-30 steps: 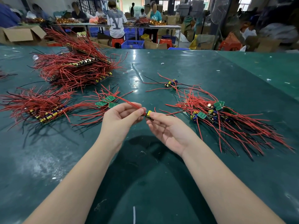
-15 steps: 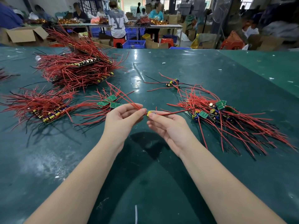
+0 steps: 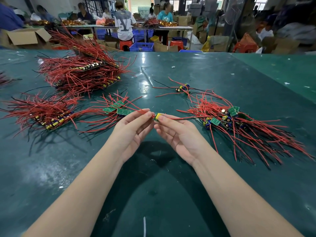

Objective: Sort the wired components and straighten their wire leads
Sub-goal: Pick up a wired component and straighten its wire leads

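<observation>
Between my hands, above the green table (image 3: 85, 168), is a small circuit board (image 3: 158, 116) with a yellow part and red wire leads. My right hand (image 3: 177, 134) pinches the board at its fingertips, and a red and black lead (image 3: 188, 118) runs from it toward the right. My left hand (image 3: 133, 129) pinches the red leads on the board's left side between thumb and fingers. An unsorted heap of boards with red wires (image 3: 239, 127) lies to the right. A few sorted green boards (image 3: 118, 108) lie just beyond my left hand.
Stacked boards with red leads (image 3: 51, 117) lie at the left, and a large pile (image 3: 82, 72) sits behind them. A small cluster of components (image 3: 183, 88) lies mid-table. People work at tables far behind, among cartons and blue crates.
The board has turned in my right hand's fingers, its lead now stretched straight toward the right heap. My left hand stays pinching the leads. Both hands barely shifted.
</observation>
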The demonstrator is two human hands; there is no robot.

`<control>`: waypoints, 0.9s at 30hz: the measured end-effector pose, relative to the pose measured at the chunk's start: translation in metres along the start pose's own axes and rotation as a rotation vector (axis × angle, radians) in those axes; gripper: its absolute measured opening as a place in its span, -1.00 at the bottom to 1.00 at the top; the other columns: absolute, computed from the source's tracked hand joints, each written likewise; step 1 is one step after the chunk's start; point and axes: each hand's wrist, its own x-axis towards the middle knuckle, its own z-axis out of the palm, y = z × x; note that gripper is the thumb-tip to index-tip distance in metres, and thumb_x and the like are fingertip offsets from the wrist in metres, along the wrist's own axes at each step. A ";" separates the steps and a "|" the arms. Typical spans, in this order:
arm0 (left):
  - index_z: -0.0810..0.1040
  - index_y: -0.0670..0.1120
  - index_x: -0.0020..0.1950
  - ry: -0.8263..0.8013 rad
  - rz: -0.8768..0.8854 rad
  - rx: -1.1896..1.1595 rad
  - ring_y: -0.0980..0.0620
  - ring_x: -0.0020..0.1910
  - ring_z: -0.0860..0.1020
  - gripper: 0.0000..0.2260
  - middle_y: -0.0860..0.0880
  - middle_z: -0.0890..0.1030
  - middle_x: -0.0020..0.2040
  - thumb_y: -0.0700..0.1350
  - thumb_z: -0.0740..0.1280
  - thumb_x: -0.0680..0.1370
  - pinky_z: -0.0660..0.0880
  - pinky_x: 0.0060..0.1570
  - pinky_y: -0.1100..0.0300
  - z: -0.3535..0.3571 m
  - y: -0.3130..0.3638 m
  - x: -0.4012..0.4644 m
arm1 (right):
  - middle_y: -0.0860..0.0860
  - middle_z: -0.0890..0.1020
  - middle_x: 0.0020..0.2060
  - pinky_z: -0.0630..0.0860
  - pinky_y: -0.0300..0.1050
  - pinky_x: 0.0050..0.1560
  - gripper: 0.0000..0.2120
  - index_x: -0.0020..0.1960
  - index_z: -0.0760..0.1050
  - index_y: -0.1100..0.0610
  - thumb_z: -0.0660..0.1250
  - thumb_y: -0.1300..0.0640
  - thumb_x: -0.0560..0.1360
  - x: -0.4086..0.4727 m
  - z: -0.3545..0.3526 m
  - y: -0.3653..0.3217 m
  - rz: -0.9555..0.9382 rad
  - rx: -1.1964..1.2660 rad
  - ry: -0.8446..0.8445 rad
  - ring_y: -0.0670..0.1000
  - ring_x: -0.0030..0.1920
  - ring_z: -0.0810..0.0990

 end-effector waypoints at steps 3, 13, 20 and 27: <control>0.70 -0.12 -0.17 -0.022 0.033 0.006 0.08 -0.17 0.68 -0.91 -0.08 0.70 -0.16 -0.19 0.39 0.43 0.58 -0.18 0.31 0.000 0.000 -0.001 | 0.09 0.71 -0.21 0.58 -0.30 -0.25 -0.87 -0.22 0.71 0.17 0.39 0.28 0.42 0.000 -0.001 -0.002 0.009 0.001 0.008 -0.05 -0.27 0.68; 0.71 -0.11 -0.13 0.001 0.100 0.019 0.10 -0.20 0.66 -0.83 -0.05 0.69 -0.20 -0.24 0.31 0.53 0.58 -0.17 0.30 0.003 0.001 -0.003 | 0.05 0.71 -0.25 0.57 -0.31 -0.27 -0.80 -0.26 0.72 0.14 0.38 0.27 0.48 -0.002 -0.001 -0.001 0.073 -0.013 0.021 -0.07 -0.29 0.67; 0.62 -0.20 -0.10 0.031 0.201 0.095 0.06 -0.15 0.67 -0.89 -0.08 0.70 -0.18 -0.33 0.32 0.52 0.57 -0.13 0.31 0.000 0.001 -0.002 | 0.05 0.70 -0.27 0.58 -0.31 -0.27 -0.83 -0.25 0.71 0.16 0.39 0.28 0.47 0.001 -0.002 0.000 0.093 -0.009 0.041 -0.07 -0.30 0.67; 0.60 -0.21 -0.11 0.073 0.185 0.099 0.08 -0.22 0.67 -0.92 -0.08 0.69 -0.23 -0.33 0.39 0.42 0.56 -0.20 0.36 -0.001 0.004 -0.002 | 0.07 0.69 -0.28 0.58 -0.31 -0.28 -0.84 -0.29 0.70 0.20 0.42 0.29 0.44 0.000 -0.003 -0.003 0.159 0.076 0.080 -0.05 -0.30 0.67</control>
